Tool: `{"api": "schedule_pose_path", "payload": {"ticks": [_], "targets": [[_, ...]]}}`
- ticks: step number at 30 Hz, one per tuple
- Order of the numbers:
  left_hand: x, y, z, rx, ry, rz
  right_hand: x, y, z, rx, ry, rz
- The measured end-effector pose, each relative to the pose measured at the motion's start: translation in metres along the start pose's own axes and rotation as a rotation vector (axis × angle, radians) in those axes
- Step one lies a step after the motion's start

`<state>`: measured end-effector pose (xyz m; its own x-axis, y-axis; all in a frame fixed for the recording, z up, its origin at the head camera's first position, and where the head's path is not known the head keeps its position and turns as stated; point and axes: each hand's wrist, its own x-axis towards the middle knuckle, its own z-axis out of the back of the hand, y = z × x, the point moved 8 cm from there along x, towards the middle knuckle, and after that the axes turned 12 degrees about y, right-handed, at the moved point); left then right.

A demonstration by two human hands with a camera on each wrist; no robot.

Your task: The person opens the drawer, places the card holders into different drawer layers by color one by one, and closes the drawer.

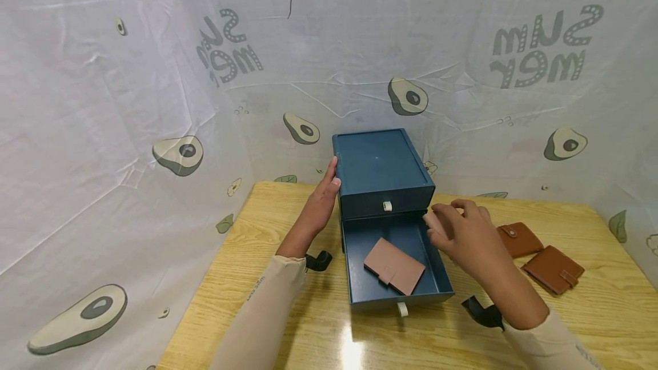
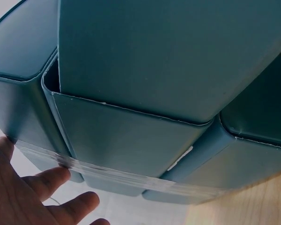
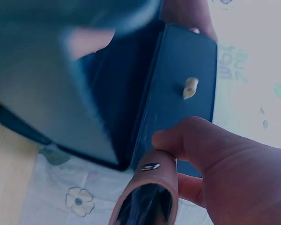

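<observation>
On the far left, the cloth [image 1: 177, 156] printed with avocados runs down past the wooden table [image 1: 241, 210] and on behind it. Next comes your left hand [image 1: 320, 205], fingers stretched out rather than clenched, fingertips resting on the side of the blue box [image 1: 382, 159]; you grasp nothing there. Into the middle: the box's upper drawer [image 1: 362, 205] sits closed, its white tab [image 1: 387, 206] facing you, while the lower drawer [image 1: 362, 285] is pulled well out. And there's a pink wallet [image 1: 396, 264] lying flat and slanted inside it, strap toward you. Over to your right hand [image 1: 470, 236], by the lower drawer's right edge: thumb and fingers pinch a second pink wallet [image 3: 152, 177], metal snap showing, its end gaping; whether it touches the drawer, you can't tell. Beyond that hand, two brown wallets lie on the table, the farther one [image 1: 521, 238] just beside the nearer one [image 1: 554, 270].
</observation>
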<state>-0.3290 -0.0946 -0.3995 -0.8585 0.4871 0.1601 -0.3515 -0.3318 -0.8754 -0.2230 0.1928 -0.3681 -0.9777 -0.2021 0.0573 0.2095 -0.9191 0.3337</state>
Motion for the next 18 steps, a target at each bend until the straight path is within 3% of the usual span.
{"api": "schedule_pose_path", "payload": {"ticks": [11, 18], "targets": [[0.001, -0.001, 0.0, -0.001, -0.003, -0.034, -0.006, 0.03, -0.003, -0.004, 0.02, 0.072], [0.002, 0.002, 0.0, 0.007, 0.002, -0.012, -0.008, 0.045, -0.008, 0.028, 0.049, 0.119]]}}
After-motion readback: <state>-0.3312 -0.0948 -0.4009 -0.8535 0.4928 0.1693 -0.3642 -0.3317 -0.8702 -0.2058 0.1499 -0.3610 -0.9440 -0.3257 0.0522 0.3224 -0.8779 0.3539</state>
